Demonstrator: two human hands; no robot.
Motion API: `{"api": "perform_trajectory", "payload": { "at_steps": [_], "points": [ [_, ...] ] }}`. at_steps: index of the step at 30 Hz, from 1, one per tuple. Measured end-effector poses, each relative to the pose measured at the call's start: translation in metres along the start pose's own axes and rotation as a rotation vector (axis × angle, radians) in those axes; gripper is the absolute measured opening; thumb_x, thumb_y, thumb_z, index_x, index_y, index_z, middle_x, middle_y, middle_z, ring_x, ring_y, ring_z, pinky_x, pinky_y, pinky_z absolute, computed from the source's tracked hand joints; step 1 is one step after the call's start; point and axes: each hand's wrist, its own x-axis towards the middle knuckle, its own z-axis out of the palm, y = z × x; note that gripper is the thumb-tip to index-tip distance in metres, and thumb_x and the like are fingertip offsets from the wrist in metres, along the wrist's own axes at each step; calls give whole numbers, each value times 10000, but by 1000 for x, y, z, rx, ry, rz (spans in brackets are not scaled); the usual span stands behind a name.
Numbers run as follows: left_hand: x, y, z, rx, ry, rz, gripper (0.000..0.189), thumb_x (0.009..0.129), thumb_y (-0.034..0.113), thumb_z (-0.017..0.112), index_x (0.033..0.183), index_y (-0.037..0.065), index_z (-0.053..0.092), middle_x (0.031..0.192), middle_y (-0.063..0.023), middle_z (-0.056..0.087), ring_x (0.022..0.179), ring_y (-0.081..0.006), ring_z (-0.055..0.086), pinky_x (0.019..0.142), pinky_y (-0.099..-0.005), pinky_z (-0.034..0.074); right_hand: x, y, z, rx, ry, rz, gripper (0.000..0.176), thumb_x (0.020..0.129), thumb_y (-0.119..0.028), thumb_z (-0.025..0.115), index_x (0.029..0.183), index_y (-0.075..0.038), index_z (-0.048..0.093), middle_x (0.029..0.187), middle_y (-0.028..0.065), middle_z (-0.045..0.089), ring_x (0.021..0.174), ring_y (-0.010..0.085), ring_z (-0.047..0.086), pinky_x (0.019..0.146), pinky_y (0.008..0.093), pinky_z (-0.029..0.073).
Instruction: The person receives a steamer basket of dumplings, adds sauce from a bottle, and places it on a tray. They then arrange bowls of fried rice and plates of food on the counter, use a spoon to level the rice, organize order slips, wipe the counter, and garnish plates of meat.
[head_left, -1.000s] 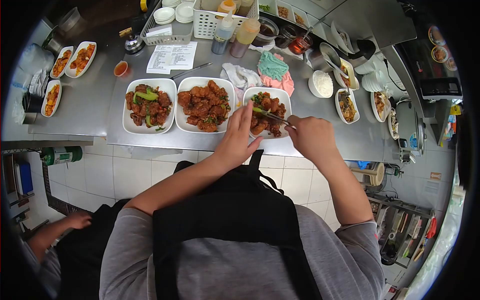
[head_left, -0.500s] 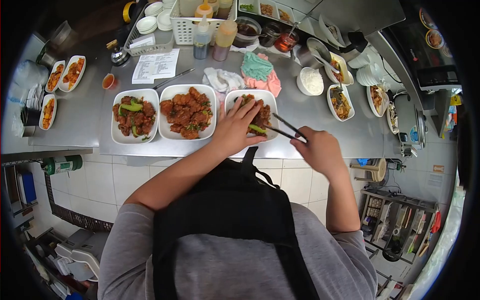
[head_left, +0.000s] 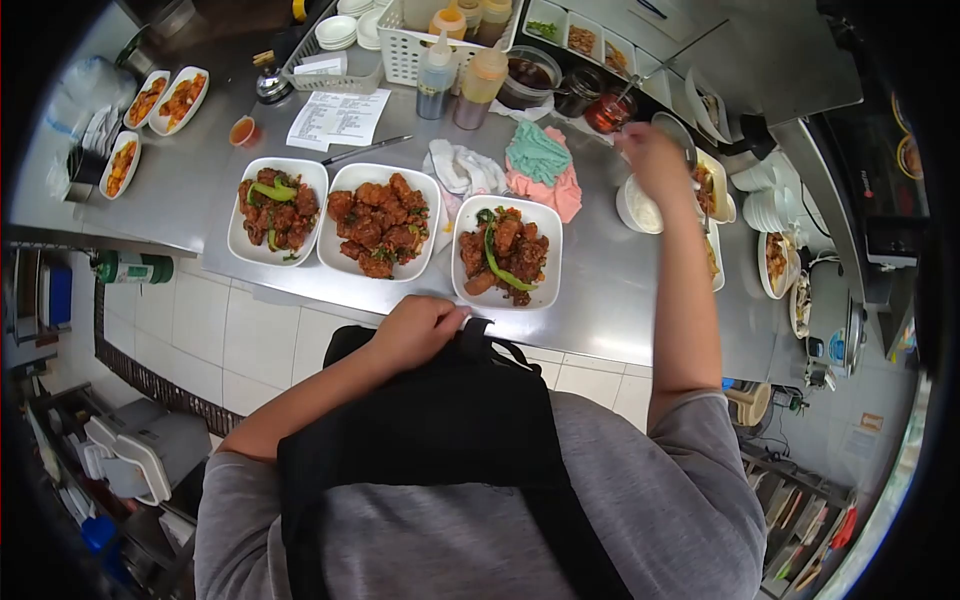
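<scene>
The steel counter (head_left: 610, 285) has its front edge just beyond the left hand (head_left: 415, 330). That hand lies at the top of the black apron (head_left: 450, 420) with its fingers curled in narrow; whether it pinches the cloth cannot be told. Bare steel runs from this hand towards the right arm, the widest open room on the counter.

Three white plates of sauced fried pieces stand in a row. The nearest plate (head_left: 552, 225) sits just ahead of the left hand, topped with a long green strip. The middle plate (head_left: 428, 190) and the far plate (head_left: 312, 172) lie off to that hand's left, almost touching each other.

The right hand (head_left: 655, 160) is stretched out well forward, above a round bowl of white rice (head_left: 640, 208). Its fingers face away, so their spread and hold cannot be told. Left of it lie three cloths, white (head_left: 462, 168), green (head_left: 537, 152) and pink (head_left: 562, 190), with two squeeze bottles (head_left: 478, 80) beyond them. Far to the left of both hands are three small oval dishes (head_left: 182, 95) of orange food
</scene>
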Motion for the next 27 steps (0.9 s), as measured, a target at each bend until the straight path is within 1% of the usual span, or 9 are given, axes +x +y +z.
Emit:
{"api": "perform_trajectory", "payload": {
  "at_steps": [3, 5, 7, 11, 17, 19, 22, 24, 27],
  "points": [
    [7, -1, 9, -357, -14, -279, 295, 979, 345, 505, 997, 53, 545, 635, -125, 565, 609, -243, 602, 608, -348, 493, 14, -7, 84, -261, -44, -210, 353, 884, -308, 625, 1112, -39, 648, 978, 175, 679, 887, 334, 645, 797, 391, 501],
    [14, 12, 5, -654, 1, -421, 328, 1002, 342, 463, 1118, 35, 473, 682, -102, 575, 591, -200, 587, 568, -305, 483, 15, -12, 101, 121, 73, -341, 312, 862, -238, 647, 1089, -24, 643, 967, 183, 670, 871, 324, 646, 795, 379, 503],
    [22, 9, 14, -718, 0, -418, 415, 1010, 314, 450, 1282, 16, 351, 760, -98, 587, 599, -170, 577, 559, -310, 494, 9, -7, 85, 163, 173, -345, 242, 888, -191, 635, 1050, -12, 637, 939, 133, 682, 841, 275, 656, 771, 359, 504],
    [30, 6, 24, -743, 172, -307, 456, 1019, 269, 417, 1357, -1, 271, 863, -110, 588, 598, -158, 572, 569, -308, 512, -61, -4, -2, 1199, 190, 23, 204, 966, -168, 555, 1135, -63, 598, 1159, 50, 622, 1048, 176, 593, 879, 334, 482],
    [35, 21, 4, -687, 48, -389, 438, 1023, 228, 382, 1364, -18, 262, 936, -161, 598, 685, -200, 607, 628, -339, 526, -136, -14, -77, 1410, 475, -109, 344, 1011, -294, 449, 1194, -19, 545, 1199, 112, 594, 1119, 216, 563, 1011, 396, 430],
    [46, 14, 5, -634, 91, -355, 424, 1022, 219, 375, 1355, -22, 271, 959, -198, 608, 736, -259, 637, 676, -377, 531, -135, 6, -59, 1104, 410, 195, 260, 1002, -267, 491, 1084, -31, 565, 1075, 86, 620, 1005, 183, 581, 913, 334, 453],
    [61, -10, 27, -395, 419, -91, 411, 1011, 204, 361, 1359, -7, 301, 1067, -350, 582, 973, -506, 577, 854, -510, 441, -121, 5, 7, 355, 2, 159, 210, 945, -219, 574, 1105, -90, 618, 973, 92, 631, 905, 191, 607, 795, 306, 475],
    [62, -6, 24, -403, 376, -131, 414, 1012, 207, 360, 1364, -3, 302, 1069, -349, 584, 977, -494, 583, 852, -511, 444, -112, 6, 58, 283, 63, -395, 213, 872, -169, 606, 1065, -93, 651, 1007, 115, 629, 931, 257, 604, 798, 340, 476],
    [60, -3, 18, -341, 324, -182, 425, 1004, 204, 363, 1374, 5, 301, 965, -319, 624, 867, -456, 627, 790, -501, 477, -102, -10, 71, -204, 2, -778, 242, 765, -76, 637, 1001, -95, 687, 1009, 97, 633, 951, 302, 586, 812, 366, 472]
  ]
}}
